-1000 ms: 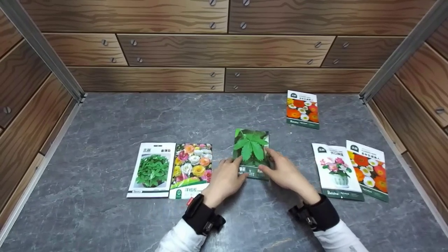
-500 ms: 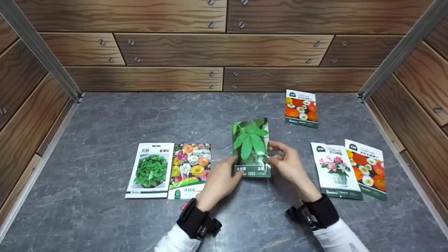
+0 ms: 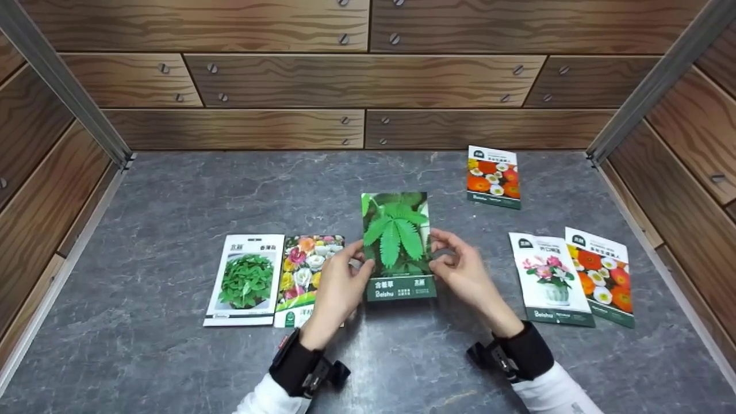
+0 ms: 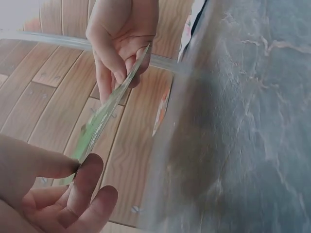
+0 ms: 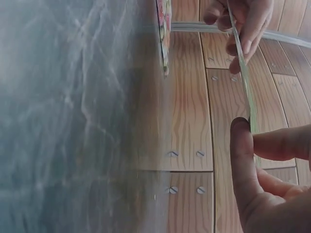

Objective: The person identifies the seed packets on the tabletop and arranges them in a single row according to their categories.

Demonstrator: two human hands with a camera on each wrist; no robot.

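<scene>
Holding seems the step in hand: your left hand (image 3: 342, 282) and right hand (image 3: 464, 275) pinch opposite side edges of the leaf-print packet (image 3: 397, 236), raised above the marble-patterned surface (image 3: 172, 195). Moving it likely calls for light, even pinches (it looks thin and bendable). It's flat, smooth and rectangular.

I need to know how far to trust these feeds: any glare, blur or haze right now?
Head: held packet mostly clear, pale glare on the tabletop nearer the camera; left wrist: top left corner washed out, tabletop blurred; right wrist: tabletop hazy, packet edge-on, its picture unreadable.
</scene>
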